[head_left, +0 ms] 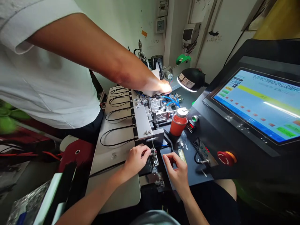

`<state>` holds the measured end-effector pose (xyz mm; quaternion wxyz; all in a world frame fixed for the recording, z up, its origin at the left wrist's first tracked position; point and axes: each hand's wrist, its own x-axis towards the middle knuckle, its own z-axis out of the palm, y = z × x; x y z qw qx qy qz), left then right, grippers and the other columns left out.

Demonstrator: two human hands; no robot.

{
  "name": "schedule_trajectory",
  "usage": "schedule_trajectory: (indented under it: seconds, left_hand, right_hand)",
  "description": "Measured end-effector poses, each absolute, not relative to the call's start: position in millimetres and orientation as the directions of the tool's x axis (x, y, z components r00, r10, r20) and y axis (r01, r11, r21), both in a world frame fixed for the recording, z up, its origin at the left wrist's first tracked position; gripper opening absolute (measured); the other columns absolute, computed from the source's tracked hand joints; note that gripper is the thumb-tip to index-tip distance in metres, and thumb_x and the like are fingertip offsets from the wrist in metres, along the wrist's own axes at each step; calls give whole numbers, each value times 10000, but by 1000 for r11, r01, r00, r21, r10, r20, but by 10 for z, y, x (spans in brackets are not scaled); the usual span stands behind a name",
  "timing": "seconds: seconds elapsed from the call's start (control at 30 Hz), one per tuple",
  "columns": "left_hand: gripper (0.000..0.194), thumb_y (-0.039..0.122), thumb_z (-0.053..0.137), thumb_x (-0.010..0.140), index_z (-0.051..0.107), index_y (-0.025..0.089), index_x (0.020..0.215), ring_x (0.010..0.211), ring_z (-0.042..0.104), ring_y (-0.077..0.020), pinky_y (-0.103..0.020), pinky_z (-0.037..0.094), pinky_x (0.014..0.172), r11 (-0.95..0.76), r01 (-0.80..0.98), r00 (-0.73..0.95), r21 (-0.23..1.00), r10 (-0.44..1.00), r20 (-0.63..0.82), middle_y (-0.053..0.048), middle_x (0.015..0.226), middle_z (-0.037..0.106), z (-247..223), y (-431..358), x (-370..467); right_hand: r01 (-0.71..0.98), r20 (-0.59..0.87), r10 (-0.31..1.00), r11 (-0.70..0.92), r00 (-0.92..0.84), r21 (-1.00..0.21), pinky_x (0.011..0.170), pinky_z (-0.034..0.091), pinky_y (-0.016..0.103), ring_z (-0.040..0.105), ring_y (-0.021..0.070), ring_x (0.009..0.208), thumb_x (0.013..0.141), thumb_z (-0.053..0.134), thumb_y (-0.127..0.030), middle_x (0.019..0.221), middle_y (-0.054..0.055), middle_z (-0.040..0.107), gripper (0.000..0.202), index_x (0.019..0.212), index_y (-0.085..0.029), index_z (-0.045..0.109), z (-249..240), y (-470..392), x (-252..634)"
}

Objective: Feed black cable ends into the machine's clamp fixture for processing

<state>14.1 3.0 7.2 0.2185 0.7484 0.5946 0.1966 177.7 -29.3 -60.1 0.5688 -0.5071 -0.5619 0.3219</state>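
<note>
My left hand (137, 158) is closed, its thumb and fingertips pinched together at the near end of the machine. Those fingertips meet a small metal fixture (154, 158); anything between them is too small to make out. To the right of the fixture, my right hand (177, 172) hovers over the dark machine top (199, 170). Its thumb and index finger curl into a ring with the tips close together, and I cannot see what they hold, if anything. Black cables (113, 142) lie in loops across the pale metal plate (103, 165) left of the fixture.
A co-worker's arm (112, 62) reaches across the far part of the machine, under a lit lamp (191, 79). An orange-red bottle (178, 123) stands beyond my right hand. Rightward are a touchscreen (257, 103), a red stop button (227, 158) and a small control box (205, 151).
</note>
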Motion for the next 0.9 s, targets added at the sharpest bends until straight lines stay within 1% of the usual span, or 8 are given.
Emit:
schedule_trajectory:
  seconds: [0.13, 0.33, 0.43, 0.6, 0.67, 0.73, 0.8, 0.9]
  left_hand:
    - [236, 217, 503, 890, 674, 191, 729, 673, 595, -150, -240, 397, 650, -200, 825, 214, 528, 976, 36, -15, 728, 668, 7, 52, 141]
    - [239, 235, 506, 887, 698, 197, 750, 655, 593, -152, -245, 394, 631, -190, 845, 214, 500, 977, 9, -19, 729, 672, 27, 64, 158]
    - [223, 235, 522, 881, 701, 198, 752, 658, 594, -155, -244, 393, 634, -174, 851, 206, 496, 978, -10, -15, 721, 667, 39, 76, 179]
    - [239, 224, 515, 887, 685, 186, 725, 640, 580, -140, -236, 375, 621, -200, 861, 220, 468, 975, 12, -11, 694, 647, 29, 96, 206]
    - [239, 224, 516, 890, 678, 182, 720, 629, 576, -135, -233, 372, 611, -210, 869, 225, 448, 974, 19, -8, 684, 639, 20, 99, 208]
    - [226, 223, 527, 891, 677, 181, 727, 636, 583, -138, -234, 380, 612, -220, 878, 230, 424, 973, 29, -8, 683, 636, 5, 89, 200]
    - [189, 228, 546, 890, 684, 181, 769, 659, 600, -141, -232, 396, 618, -243, 884, 236, 399, 969, 68, -11, 714, 642, -16, 62, 177]
    - [168, 224, 533, 914, 697, 217, 949, 703, 620, -126, -213, 408, 610, -369, 871, 326, 325, 928, 180, -15, 856, 666, -52, -2, 119]
  right_hand:
    - [245, 323, 927, 273, 193, -930, 545, 409, 235, 523, 131, 556, 923, 547, -320, 635, -9, 597, 246, 732, -179, 612, -642, -301, 1792]
    - [249, 327, 931, 282, 160, -926, 535, 398, 235, 502, 130, 547, 929, 531, -310, 633, -9, 579, 240, 740, -181, 602, -665, -277, 1781]
    - [220, 296, 950, 270, 97, -937, 533, 374, 231, 474, 124, 547, 950, 479, -328, 625, -20, 528, 275, 729, -186, 558, -678, -187, 1758]
    - [188, 242, 968, 251, -73, -949, 522, 300, 240, 387, 111, 531, 975, 393, -365, 598, -51, 404, 331, 687, -207, 424, -686, 21, 1665]
    - [162, 244, 964, 258, -103, -952, 510, 270, 244, 338, 107, 521, 972, 389, -366, 586, -62, 348, 338, 671, -214, 373, -695, 72, 1622]
    - [127, 256, 960, 269, -112, -955, 508, 260, 246, 318, 108, 527, 973, 384, -359, 592, -63, 325, 336, 670, -216, 356, -712, 95, 1589]
    - [84, 272, 957, 281, -104, -956, 515, 272, 245, 331, 112, 541, 974, 382, -355, 606, -57, 336, 325, 682, -214, 370, -734, 95, 1568]
    - [43, 284, 956, 288, -77, -957, 521, 292, 241, 347, 115, 552, 976, 380, -353, 618, -51, 353, 313, 697, -211, 391, -763, 82, 1555]
